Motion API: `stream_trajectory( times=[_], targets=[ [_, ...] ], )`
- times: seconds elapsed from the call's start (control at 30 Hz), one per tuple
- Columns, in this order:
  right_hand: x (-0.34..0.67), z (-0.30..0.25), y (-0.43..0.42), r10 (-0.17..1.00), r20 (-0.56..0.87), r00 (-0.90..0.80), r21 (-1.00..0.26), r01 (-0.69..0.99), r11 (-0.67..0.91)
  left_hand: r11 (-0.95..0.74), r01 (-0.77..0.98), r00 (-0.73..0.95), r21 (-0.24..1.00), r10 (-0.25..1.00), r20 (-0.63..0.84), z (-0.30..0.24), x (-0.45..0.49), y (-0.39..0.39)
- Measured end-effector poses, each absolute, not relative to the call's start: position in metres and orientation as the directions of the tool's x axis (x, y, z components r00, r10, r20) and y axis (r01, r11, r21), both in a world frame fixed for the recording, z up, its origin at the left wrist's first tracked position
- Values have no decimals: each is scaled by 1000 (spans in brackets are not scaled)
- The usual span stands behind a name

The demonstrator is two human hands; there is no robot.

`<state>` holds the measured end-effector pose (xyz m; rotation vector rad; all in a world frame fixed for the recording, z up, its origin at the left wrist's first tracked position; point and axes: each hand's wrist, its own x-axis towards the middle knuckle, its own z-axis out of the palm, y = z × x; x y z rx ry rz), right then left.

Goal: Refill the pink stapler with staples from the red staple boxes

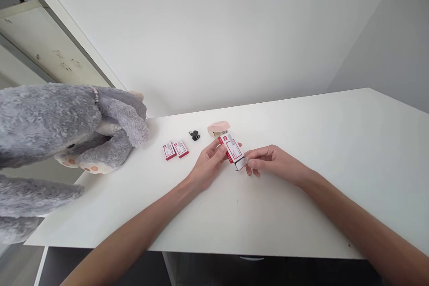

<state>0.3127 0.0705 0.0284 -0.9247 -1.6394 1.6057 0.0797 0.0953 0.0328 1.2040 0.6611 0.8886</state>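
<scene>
My left hand (pixel 211 161) is wrapped round a small red-and-white staple box (pixel 233 147), tilted, with its open end toward my right hand. Between the thumb and fingers of my right hand (pixel 268 161) is a small silver-grey strip of staples (pixel 247 161), right beside the box's open flap. Just behind the box lies a pink stapler (pixel 218 128), partly hidden by it. A black staple remover (pixel 194 135) rests on the table to the left of the stapler.
Two more red-and-white boxes (pixel 175 149) lie side by side on the white table (pixel 288 214). A large grey plush toy (pixel 67 120) leans over the table's left end. A white wall (pixel 214 35) rises behind the table.
</scene>
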Motion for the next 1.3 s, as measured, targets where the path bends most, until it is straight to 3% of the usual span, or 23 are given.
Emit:
stream_trajectory(
  times=[0.33,0.5,0.97,1.3],
  targets=[
    [314,26,71,843,-25,-538,-1000,2,-28,157,-287,465,945,886,-6,31,81,98],
    [312,25,70,900,-14,-435,-997,-57,-44,128,-264,471,956,882,12,32,81,96],
    [312,29,70,980,-65,-191,-985,169,-32,102,-242,354,965,935,-10,31,84,95],
    [312,29,71,995,-58,-76,-952,303,-32,161,-223,395,961,917,-62,36,87,88]
  ],
)
